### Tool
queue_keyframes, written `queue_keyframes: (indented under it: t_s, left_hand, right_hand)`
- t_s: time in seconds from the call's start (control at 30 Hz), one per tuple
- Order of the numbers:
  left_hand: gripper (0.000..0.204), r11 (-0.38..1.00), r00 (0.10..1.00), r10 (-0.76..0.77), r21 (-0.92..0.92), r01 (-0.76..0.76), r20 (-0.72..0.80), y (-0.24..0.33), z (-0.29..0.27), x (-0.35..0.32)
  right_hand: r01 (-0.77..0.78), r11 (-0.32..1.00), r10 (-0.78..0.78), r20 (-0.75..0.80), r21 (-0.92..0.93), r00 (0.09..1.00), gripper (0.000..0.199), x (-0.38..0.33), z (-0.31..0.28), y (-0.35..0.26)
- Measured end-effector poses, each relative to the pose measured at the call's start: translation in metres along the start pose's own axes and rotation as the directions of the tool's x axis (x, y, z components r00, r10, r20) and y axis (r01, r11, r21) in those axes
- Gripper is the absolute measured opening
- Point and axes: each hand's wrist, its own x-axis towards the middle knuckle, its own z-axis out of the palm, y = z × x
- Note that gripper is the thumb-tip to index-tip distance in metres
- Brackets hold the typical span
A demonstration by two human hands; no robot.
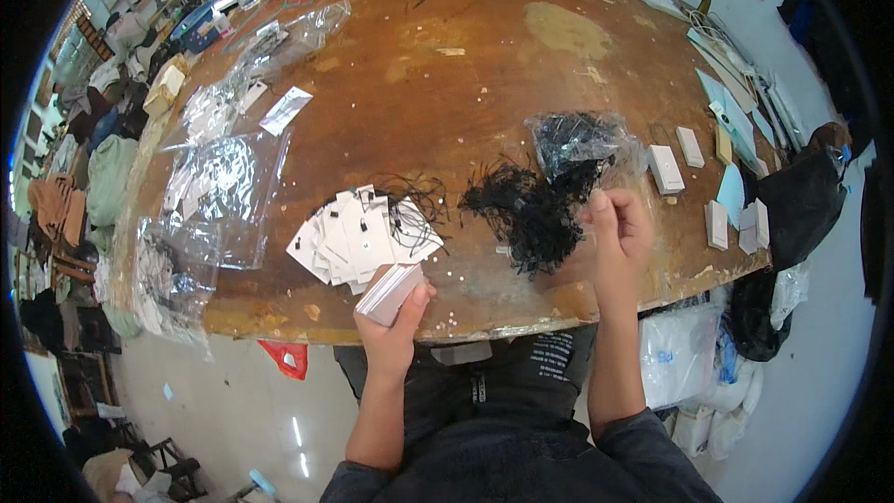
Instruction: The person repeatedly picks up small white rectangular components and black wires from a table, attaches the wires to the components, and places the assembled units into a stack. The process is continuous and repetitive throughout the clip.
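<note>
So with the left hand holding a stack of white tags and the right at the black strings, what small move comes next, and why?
Probably the right hand pinches one loop free of the black string pile and brings it to the tag stack in the left hand; strung tags already lie fanned beside it.

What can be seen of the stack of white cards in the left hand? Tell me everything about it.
The stack of white cards is a thick, squared-up block of small rectangular tags, paper or thin card by the look of it. The left hand grips it from below, thumb at its right side, holding it tilted over the near edge of the worn wooden table. Its upper end nearly meets the fanned pile of similar tags lying on the table; whether they touch cannot be told.
</note>
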Motion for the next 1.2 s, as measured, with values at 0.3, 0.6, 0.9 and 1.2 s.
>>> queue_keyframes:
  t_s: [0.3, 0.6, 0.9, 1.2]
  left_hand:
    - [0.036, 0.974, 0.917, -0.111, -0.140, 0.176, 0.382, -0.001, 0.010, -0.004]
    - [0.031, 0.791, 0.895, -0.205, -0.472, 0.390, 0.396, -0.007, 0.010, -0.009]
    - [0.023, 0.858, 0.848, -0.259, -0.294, 0.422, 0.462, -0.014, 0.006, -0.026]
    - [0.025, 0.937, 0.922, -0.188, -0.218, 0.271, 0.340, -0.004, -0.001, -0.014]
  right_hand:
    - [-0.061, 0.987, 0.128, 0.488, -0.151, 0.863, 0.009, -0.026, 0.029, -0.023]
    - [-0.405, 0.912, 0.339, 0.437, 0.067, 0.834, 0.007, -0.069, 0.057, -0.005]
    - [-0.620, 0.628, 0.313, 0.577, 0.470, 0.755, 0.011, -0.059, 0.061, -0.010]
    - [-0.369, 0.851, 0.175, 0.461, 0.374, 0.870, 0.023, -0.041, 0.063, -0.009]
